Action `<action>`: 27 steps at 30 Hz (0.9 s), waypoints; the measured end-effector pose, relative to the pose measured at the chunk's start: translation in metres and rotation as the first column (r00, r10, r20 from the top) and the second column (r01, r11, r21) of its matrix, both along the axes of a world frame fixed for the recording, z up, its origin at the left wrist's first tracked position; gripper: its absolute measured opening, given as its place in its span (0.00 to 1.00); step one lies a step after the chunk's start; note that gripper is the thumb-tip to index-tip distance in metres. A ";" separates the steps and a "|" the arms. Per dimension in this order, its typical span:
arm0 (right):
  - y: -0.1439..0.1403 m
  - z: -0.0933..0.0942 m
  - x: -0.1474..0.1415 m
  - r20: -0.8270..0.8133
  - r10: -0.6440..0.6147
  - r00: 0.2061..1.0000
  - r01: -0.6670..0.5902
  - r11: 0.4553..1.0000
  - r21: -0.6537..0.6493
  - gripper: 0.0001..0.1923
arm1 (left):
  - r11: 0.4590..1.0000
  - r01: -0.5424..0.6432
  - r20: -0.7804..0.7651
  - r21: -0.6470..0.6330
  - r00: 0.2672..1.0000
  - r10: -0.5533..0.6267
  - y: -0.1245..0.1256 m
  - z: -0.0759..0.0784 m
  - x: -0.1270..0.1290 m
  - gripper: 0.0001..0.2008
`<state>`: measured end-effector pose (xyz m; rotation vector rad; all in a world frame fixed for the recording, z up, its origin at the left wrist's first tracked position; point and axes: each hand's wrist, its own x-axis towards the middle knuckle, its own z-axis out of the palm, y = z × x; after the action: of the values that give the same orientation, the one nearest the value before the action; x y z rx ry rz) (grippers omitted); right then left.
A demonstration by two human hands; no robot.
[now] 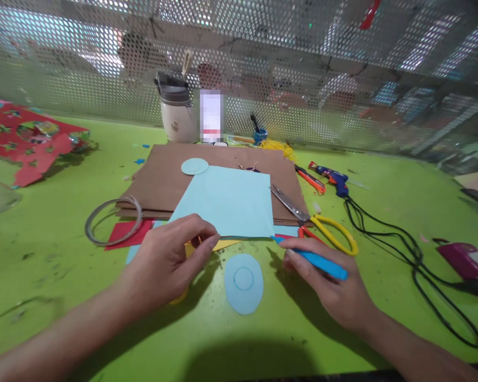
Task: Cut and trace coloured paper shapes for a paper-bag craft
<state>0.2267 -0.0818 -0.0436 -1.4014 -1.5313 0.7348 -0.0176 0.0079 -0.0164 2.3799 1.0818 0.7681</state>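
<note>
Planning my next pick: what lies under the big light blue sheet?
Under the light blue sheet lies brown cardboard; yellow paper and red paper peek out at its near edge. How far they extend underneath is covered.

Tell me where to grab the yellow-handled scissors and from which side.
Probably by the yellow handle loops, coming from the right and above. The scissors lie flat, their closed blades pointing up-left onto the brown card, beside the light blue sheet. The loops lie on bare green table, just above the right hand, which holds a blue pen.
</note>
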 end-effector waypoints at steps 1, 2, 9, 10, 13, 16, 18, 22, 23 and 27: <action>0.001 0.000 0.001 0.055 -0.019 0.998 0.018 1.000 0.020 0.08 | 1.000 0.001 0.000 0.003 1.000 -0.001 0.000 0.000 0.000 0.08; 0.001 -0.001 0.001 0.104 -0.036 0.994 0.033 0.999 0.031 0.10 | 1.000 0.001 -0.003 0.005 1.000 -0.001 0.000 0.000 0.000 0.08; 0.004 -0.011 0.003 0.275 -0.006 0.962 0.009 1.000 -0.008 0.23 | 0.999 -0.030 0.034 -0.029 0.999 0.031 0.004 -0.002 -0.003 0.09; 0.005 -0.011 0.002 0.299 0.003 0.954 -0.002 1.000 -0.006 0.23 | 0.999 -0.017 0.044 -0.040 0.999 0.018 0.005 -0.003 -0.004 0.10; 0.004 -0.011 0.002 0.330 0.007 0.944 -0.009 1.000 0.002 0.22 | 0.998 0.000 0.057 -0.070 0.998 0.004 0.007 -0.004 -0.005 0.11; 0.004 -0.011 0.002 0.274 0.002 0.962 -0.005 1.000 0.010 0.19 | 0.996 -0.009 0.041 -0.088 0.999 0.013 0.008 -0.004 -0.006 0.09; 0.004 -0.012 0.003 0.207 0.010 0.978 -0.013 1.000 0.010 0.16 | 0.996 -0.006 0.014 -0.085 1.000 0.007 0.008 -0.003 -0.006 0.08; 0.005 -0.013 0.004 0.223 0.017 0.975 -0.030 0.998 0.056 0.14 | 0.995 -0.024 -0.044 -0.099 0.999 0.019 0.009 -0.001 -0.005 0.09; 0.006 -0.013 0.003 0.255 0.013 0.967 -0.034 0.996 0.077 0.14 | 0.994 -0.029 -0.055 -0.109 0.998 0.023 0.010 -0.001 -0.005 0.09; 0.007 -0.012 0.002 0.384 0.030 0.923 -0.078 0.991 0.111 0.15 | 0.987 -0.029 -0.079 -0.160 0.997 0.016 0.012 -0.001 -0.005 0.10</action>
<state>0.2292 -0.0750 -0.0559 -1.4713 -1.8882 0.4012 -0.0225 0.0199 -0.0176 2.2808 1.1579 0.5762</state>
